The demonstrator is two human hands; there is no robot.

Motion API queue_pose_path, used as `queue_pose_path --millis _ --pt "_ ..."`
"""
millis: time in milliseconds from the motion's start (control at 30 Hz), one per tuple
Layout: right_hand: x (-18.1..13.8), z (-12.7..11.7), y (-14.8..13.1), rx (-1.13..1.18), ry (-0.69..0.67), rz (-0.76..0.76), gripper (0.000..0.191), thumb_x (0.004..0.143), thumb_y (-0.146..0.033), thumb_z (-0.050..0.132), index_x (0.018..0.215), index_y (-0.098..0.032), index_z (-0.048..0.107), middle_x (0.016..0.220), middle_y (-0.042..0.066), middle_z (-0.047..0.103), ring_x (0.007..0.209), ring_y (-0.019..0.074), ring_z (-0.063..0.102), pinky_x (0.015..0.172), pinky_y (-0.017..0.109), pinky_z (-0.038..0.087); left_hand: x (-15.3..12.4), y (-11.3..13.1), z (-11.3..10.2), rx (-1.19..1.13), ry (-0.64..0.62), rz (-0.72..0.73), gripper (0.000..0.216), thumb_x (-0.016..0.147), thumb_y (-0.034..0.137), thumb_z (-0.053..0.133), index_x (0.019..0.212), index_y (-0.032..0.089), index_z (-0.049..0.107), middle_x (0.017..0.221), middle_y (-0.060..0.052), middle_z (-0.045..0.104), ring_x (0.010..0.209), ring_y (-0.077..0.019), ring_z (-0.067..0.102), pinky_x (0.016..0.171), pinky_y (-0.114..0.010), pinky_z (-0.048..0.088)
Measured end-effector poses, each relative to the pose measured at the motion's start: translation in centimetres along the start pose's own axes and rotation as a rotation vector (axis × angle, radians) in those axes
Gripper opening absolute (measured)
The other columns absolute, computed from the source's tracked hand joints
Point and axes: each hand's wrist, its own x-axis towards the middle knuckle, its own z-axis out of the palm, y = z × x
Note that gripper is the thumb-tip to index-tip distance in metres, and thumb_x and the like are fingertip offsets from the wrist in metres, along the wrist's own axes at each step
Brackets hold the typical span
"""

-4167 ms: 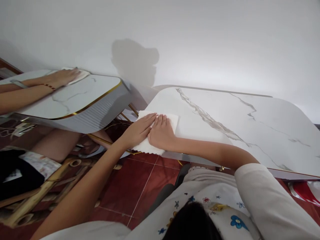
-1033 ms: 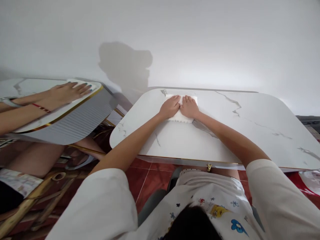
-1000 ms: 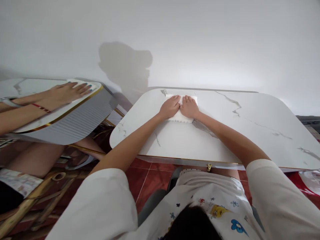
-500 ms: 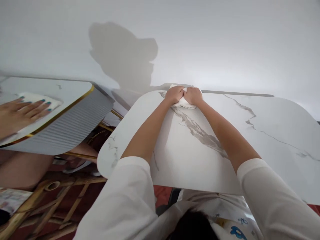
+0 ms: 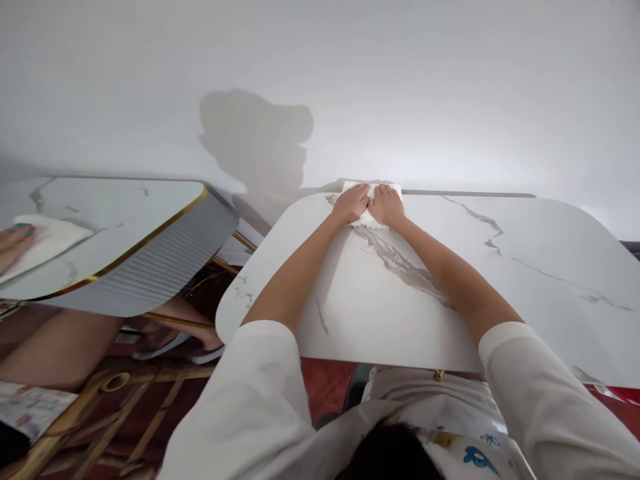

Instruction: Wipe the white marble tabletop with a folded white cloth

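Observation:
A folded white cloth (image 5: 371, 212) lies at the far edge of the white marble-patterned table (image 5: 380, 320), close to the wall. My left hand (image 5: 351, 203) rests on its left half, palm down with fingers stretched forward. Beside it my right hand (image 5: 386, 204) lies flat on the right half, fingers pointing toward the wall. Both hands press on the cloth from above, and their thumbs almost meet. Both arms reach straight out across the tabletop.
At left, another person's hand (image 5: 15, 247) rests on a white cloth (image 5: 55, 235) on a second marble-patterned table (image 5: 165, 197) with a gold trim. A bamboo chair (image 5: 117, 381) stands at lower left. The wall (image 5: 450, 93) rises directly behind both tables.
My fingers, curled before, now lie flatter on the cloth, with more of its far edge showing. The other person's hand and cloth have shifted left. My view has tilted up slightly.

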Motion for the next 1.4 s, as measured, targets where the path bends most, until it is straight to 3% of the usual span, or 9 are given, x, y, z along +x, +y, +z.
queue_pose_path --millis 100,267,533,767,900,1033,1167,1400 --pt "-2.1 -0.4 -1.0 0.023 -0.043 0.014 0.058 0.092 -0.023 0.026 0.142 0.007 0.031 0.151 0.022 0.031 0.141 0.0305 0.024 0.113 0.044 0.018 -2.1 0.4 0.0 0.018 0.002 0.063 0.051 0.091 0.024 0.027 0.138 0.005 0.040 0.145 -0.017 0.042 0.138 -0.0234 0.034 0.114 -0.040 0.025" --pt "-7.1 -1.0 -3.6 0.050 -0.050 -0.027 0.059 0.093 -0.025 0.026 0.142 0.007 0.032 0.150 0.024 0.030 0.140 0.0323 0.025 0.113 0.049 0.019 -7.8 2.2 -1.4 0.028 -0.016 0.091 0.055 0.092 0.027 0.023 0.140 0.005 0.037 0.148 -0.018 0.039 0.140 -0.0241 0.029 0.116 -0.043 0.023" --pt "-16.4 -3.2 -8.6 0.064 -0.075 -0.089 0.060 0.093 -0.024 0.030 0.142 0.009 0.030 0.150 0.024 0.030 0.141 0.0321 0.025 0.116 0.042 0.018 -18.3 7.4 -5.1 0.096 -0.085 -0.053 0.060 0.093 0.030 0.017 0.142 0.000 0.033 0.150 -0.018 0.034 0.142 -0.0216 0.027 0.118 -0.037 0.019" --pt "-22.5 -5.7 -6.6 0.087 -0.147 -0.156 0.060 0.092 -0.027 0.030 0.143 0.004 0.032 0.152 0.020 0.028 0.142 0.0296 0.023 0.116 0.044 0.021 -21.8 14.3 -5.5 0.069 -0.119 -0.154 0.059 0.091 0.029 0.021 0.143 0.005 0.034 0.150 -0.015 0.034 0.141 -0.0245 0.028 0.116 -0.043 0.026" --pt "-25.0 -6.4 -3.5 0.117 -0.126 -0.133 0.060 0.093 -0.029 0.027 0.144 0.000 0.033 0.153 0.018 0.027 0.143 0.0271 0.021 0.116 0.046 0.022 -21.3 17.9 -4.6 -0.032 -0.070 -0.163 0.058 0.090 0.030 0.028 0.144 0.014 0.036 0.150 -0.010 0.036 0.141 -0.0243 0.029 0.116 -0.042 0.028" --pt "-23.7 -6.5 -0.2 0.120 -0.133 -0.131 0.059 0.093 -0.030 0.026 0.145 -0.003 0.033 0.153 0.016 0.029 0.143 0.0262 0.023 0.115 0.046 0.024 -18.3 19.0 -3.6 -0.090 -0.053 -0.171 0.056 0.088 0.028 0.033 0.142 0.014 0.040 0.149 -0.011 0.039 0.140 -0.0259 0.031 0.116 -0.043 0.028" --pt "-18.9 -6.2 2.5 0.059 -0.152 -0.128 0.059 0.092 -0.025 0.027 0.145 0.002 0.031 0.153 0.018 0.029 0.142 0.0276 0.024 0.115 0.043 0.021 -13.2 17.8 -2.6 -0.083 -0.027 -0.173 0.054 0.088 0.025 0.033 0.138 0.009 0.043 0.147 -0.013 0.042 0.138 -0.0262 0.034 0.116 -0.041 0.027" --pt "-10.4 -4.4 6.3 0.010 -0.131 -0.097 0.057 0.093 -0.022 0.028 0.144 0.003 0.031 0.152 0.021 0.029 0.141 0.0288 0.025 0.114 0.040 0.020 -4.3 13.4 -0.2 -0.071 -0.010 -0.103 0.048 0.088 0.022 0.034 0.132 0.009 0.047 0.143 -0.013 0.046 0.135 -0.0256 0.038 0.114 -0.038 0.029"
